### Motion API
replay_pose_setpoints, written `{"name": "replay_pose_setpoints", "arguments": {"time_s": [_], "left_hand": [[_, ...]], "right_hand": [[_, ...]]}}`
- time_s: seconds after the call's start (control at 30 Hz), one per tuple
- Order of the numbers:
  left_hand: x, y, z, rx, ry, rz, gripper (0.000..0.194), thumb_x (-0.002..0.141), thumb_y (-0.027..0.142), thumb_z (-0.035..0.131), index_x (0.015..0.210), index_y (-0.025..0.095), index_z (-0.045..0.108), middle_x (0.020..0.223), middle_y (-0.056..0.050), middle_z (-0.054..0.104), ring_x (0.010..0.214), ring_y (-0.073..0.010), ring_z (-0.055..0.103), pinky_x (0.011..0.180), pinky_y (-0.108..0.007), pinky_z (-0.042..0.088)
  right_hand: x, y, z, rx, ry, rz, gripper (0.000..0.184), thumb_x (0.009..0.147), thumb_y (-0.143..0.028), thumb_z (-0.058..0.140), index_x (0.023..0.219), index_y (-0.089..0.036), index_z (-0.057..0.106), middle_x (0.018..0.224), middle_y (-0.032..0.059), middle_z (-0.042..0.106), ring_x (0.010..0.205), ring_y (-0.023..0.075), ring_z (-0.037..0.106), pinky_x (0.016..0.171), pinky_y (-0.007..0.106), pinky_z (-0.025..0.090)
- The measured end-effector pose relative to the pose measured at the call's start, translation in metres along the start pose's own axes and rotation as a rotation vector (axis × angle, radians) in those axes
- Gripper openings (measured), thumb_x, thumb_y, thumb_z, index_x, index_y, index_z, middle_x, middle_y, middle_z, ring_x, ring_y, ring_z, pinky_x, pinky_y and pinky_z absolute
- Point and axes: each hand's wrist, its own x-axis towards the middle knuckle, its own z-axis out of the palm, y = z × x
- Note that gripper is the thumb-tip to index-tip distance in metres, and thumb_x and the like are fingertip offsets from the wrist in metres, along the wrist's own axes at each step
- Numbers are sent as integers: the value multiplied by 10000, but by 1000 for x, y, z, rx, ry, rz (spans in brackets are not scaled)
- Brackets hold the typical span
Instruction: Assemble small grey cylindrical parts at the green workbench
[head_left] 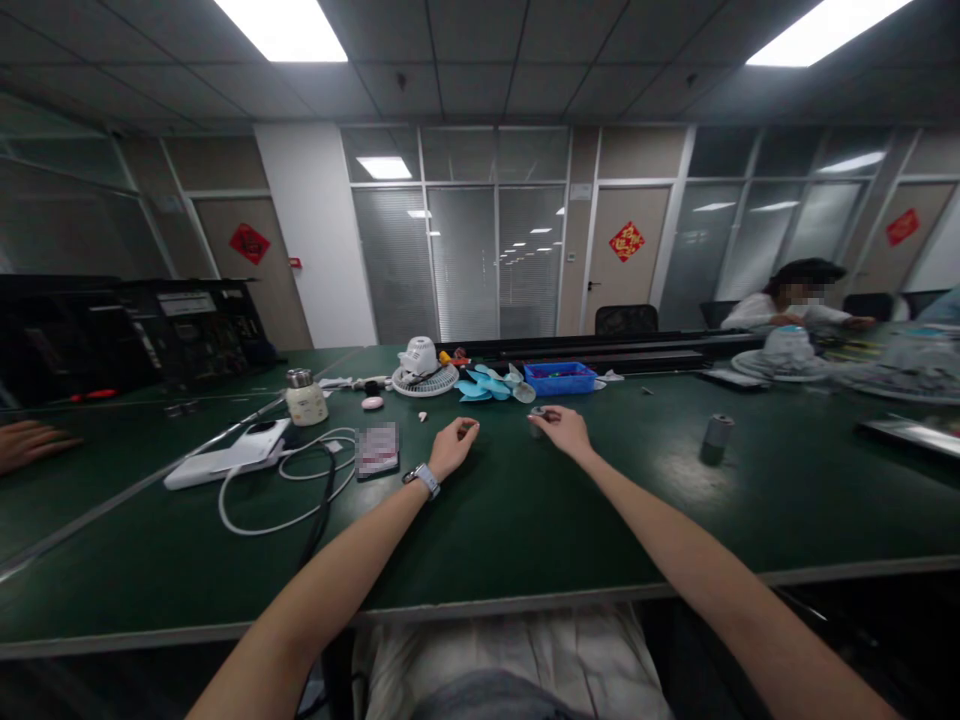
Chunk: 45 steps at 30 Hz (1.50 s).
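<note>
My right hand [568, 432] is closed on a small grey cylinder [535, 422], held by the fingertips just over the green table [495, 540]. To its left, my left hand [450, 450] has its fingers curled together near the thumb; whether anything small is pinched there is hidden. A watch [426, 480] is on the left wrist. Beyond the hands lie light-blue fan blades [487, 384] and a blue tray [559, 379] with small parts in it. Another grey cylinder [718, 431] stands upright to the right of my right hand.
A white fan part [420, 362] lies at the back. On the left are a bottle [306, 398], a white device [229, 456] with a looped cable, and a dark card-like item [377, 450]. Another person's hand [34, 444] rests far left; a person [795, 300] sits at the right.
</note>
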Motion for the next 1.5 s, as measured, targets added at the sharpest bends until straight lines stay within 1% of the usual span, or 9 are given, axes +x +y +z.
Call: {"name": "replay_pose_setpoints", "arguments": {"time_s": [0.13, 0.23, 0.47, 0.7, 0.93, 1.07, 1.2, 1.33, 1.5], "left_hand": [[-6, 14, 1, 13, 3, 141, 425, 852, 466, 439, 1127, 204, 629, 952, -53, 654, 786, -145, 570, 729, -253, 443], [-5, 19, 1, 44, 2, 177, 405, 853, 454, 446, 1098, 210, 657, 948, -54, 647, 792, -148, 554, 749, -258, 437], [11, 20, 0, 66, -3, 131, 359, 797, 460, 537, 981, 207, 712, 938, -61, 645, 815, -164, 561, 742, -262, 446], [14, 25, -1, 121, -39, 212, 306, 800, 436, 541, 955, 243, 721, 951, -53, 630, 866, -166, 558, 781, -270, 436], [10, 24, 1, 102, 139, 129, 373, 818, 464, 500, 980, 206, 715, 867, -51, 667, 752, -161, 570, 682, -258, 433], [8, 0, -4, 278, 46, 58, 340, 791, 477, 534, 930, 240, 736, 859, -59, 688, 783, -188, 591, 693, -268, 420], [9, -17, -6, 315, -112, 13, 330, 784, 474, 543, 928, 250, 738, 835, -54, 714, 764, -196, 624, 681, -262, 429], [9, -16, -5, 340, -143, 68, 329, 789, 476, 534, 947, 266, 732, 928, -40, 714, 828, -200, 632, 738, -259, 440], [7, -12, -6, 377, -130, 45, 376, 830, 472, 472, 993, 241, 720, 920, -56, 713, 837, -210, 629, 734, -265, 439]], "right_hand": [[-19, -31, 48, 185, -155, -84, 339, 717, -417, 670, 967, -189, 665, 881, 53, 712, 805, 174, 675, 733, 266, 525], [-28, -36, 64, 224, -167, -144, 313, 746, -396, 648, 984, -194, 649, 884, 49, 707, 791, 165, 672, 722, 265, 525], [-30, -27, 64, 169, -205, -188, 430, 670, -430, 709, 1027, -204, 627, 860, 39, 700, 748, 171, 666, 695, 280, 520], [-33, -35, 59, 118, -200, -187, 411, 678, -413, 705, 1029, -214, 623, 832, 26, 700, 736, 166, 664, 676, 263, 514], [-36, -33, 60, 118, -191, -140, 415, 699, -427, 682, 1056, -227, 616, 900, 37, 699, 781, 165, 663, 707, 267, 514], [-26, -21, 42, 89, -153, -104, 465, 691, -470, 674, 1086, -232, 610, 961, 52, 693, 840, 176, 658, 746, 281, 510], [-5, 3, 0, -17, 6, -16, 459, 721, -477, 639, 1101, -222, 604, 977, 62, 690, 860, 179, 653, 758, 281, 498], [6, 36, -37, -255, 172, 131, 448, 745, -480, 608, 1102, -209, 608, 958, 77, 692, 877, 217, 646, 768, 316, 483], [5, 63, -51, -332, 155, 235, 438, 747, -475, 603, 1088, -201, 608, 1000, 94, 678, 916, 244, 630, 768, 328, 468]]}}
